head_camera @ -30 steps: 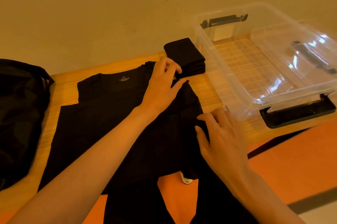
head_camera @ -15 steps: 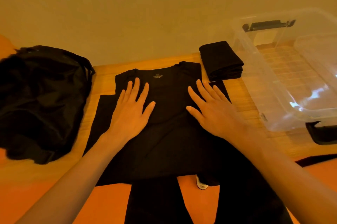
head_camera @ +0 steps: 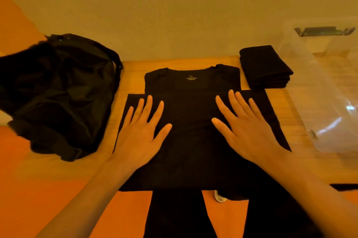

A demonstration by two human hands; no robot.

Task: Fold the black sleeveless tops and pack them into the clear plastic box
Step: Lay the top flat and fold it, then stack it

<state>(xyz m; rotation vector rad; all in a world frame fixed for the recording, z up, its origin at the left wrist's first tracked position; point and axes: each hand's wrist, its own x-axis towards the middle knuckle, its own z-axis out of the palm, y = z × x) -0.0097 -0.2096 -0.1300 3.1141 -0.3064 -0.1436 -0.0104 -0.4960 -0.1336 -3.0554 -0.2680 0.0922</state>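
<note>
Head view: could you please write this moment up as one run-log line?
top spread on table | left hand flat on it | right hand flat on it | folded top beside box, not packed

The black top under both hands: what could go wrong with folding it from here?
The hem of the black top reaches the front edge of the table, so it might slip off when the left hand and right hand lift. The folded stack sits right by its shoulder, and a sideways fold could knock it. The black bag crowds the other side.
</note>
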